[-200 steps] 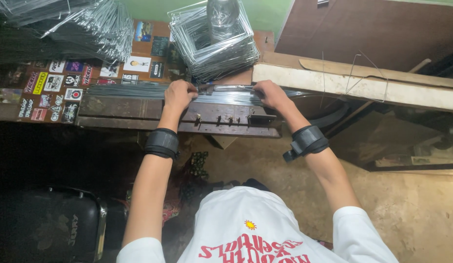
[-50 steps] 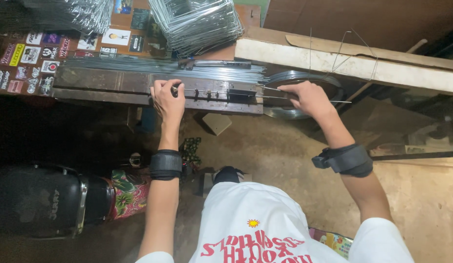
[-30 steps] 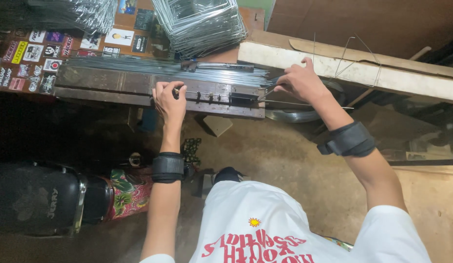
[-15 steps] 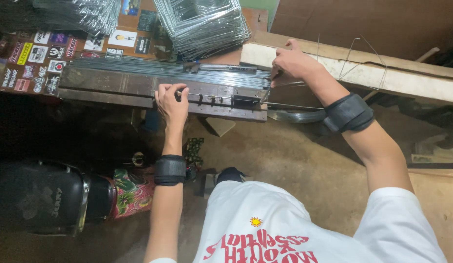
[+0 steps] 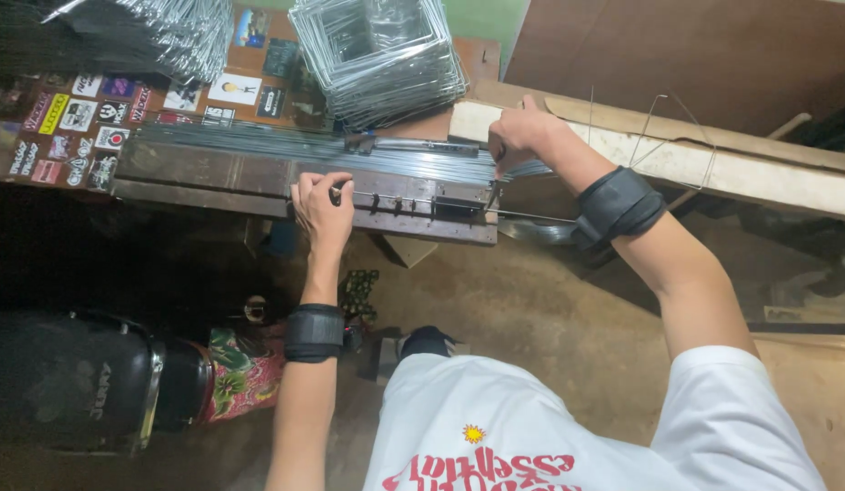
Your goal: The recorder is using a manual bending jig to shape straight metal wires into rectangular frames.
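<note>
Gripping: left hand point(image 5: 320, 207) curled on flat grey steel jig point(image 5: 350, 186)
Pinching: right hand point(image 5: 518, 136) on shiny straight wire bundle point(image 5: 331, 145) at the jig's edge

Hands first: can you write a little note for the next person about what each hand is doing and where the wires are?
Left hand: gripping the front of the metal bending jig, by its pegs.
Right hand: pinching the end of the bundle of straight wires lying along the jig.
Done: stacks of bent square wire frames sit behind.
Left: many straight wires unbent.
</note>
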